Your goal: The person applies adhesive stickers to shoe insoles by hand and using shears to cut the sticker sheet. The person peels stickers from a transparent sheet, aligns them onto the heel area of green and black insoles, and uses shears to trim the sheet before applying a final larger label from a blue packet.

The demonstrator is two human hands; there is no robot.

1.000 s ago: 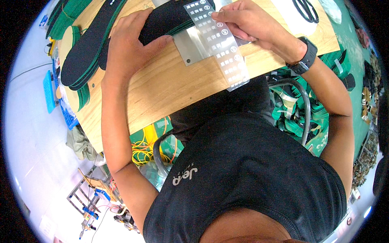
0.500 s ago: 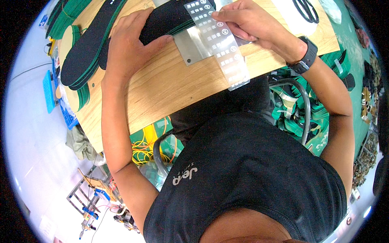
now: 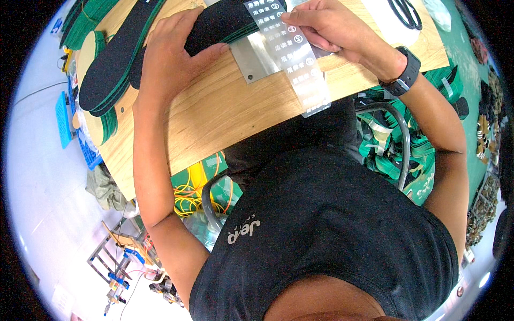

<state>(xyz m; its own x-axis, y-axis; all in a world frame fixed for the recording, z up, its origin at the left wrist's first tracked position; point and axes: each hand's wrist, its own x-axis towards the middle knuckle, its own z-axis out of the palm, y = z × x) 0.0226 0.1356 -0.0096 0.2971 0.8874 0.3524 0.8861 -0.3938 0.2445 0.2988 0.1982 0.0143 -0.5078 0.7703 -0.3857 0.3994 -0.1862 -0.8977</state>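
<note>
My left hand (image 3: 174, 56) lies spread at the left end of a black insole (image 3: 222, 24), thumb along its near edge and fingers stretched away. The insole has green layers showing below it, on a metal plate (image 3: 257, 59). In a pinch between thumb and fingers, my right hand (image 3: 334, 27) holds the edge of a clear strip (image 3: 300, 64) printed with rows of white marks. The strip lies across the insole's right end, and its lower end hangs past the table's near edge. A dark watch (image 3: 404, 72) is on my right wrist.
Stacked black and green insoles (image 3: 110, 75) lie left on the wooden table (image 3: 225, 117). Black looped cord (image 3: 405, 13) rests on white material at the far right. Bundled green pieces (image 3: 391, 139) are under the table's right side, beside a curved grey chair arm (image 3: 402, 144).
The clear strip has shifted a little, its lower end rising slightly. My right hand keeps its pinch, and my left hand stays nearly in place.
</note>
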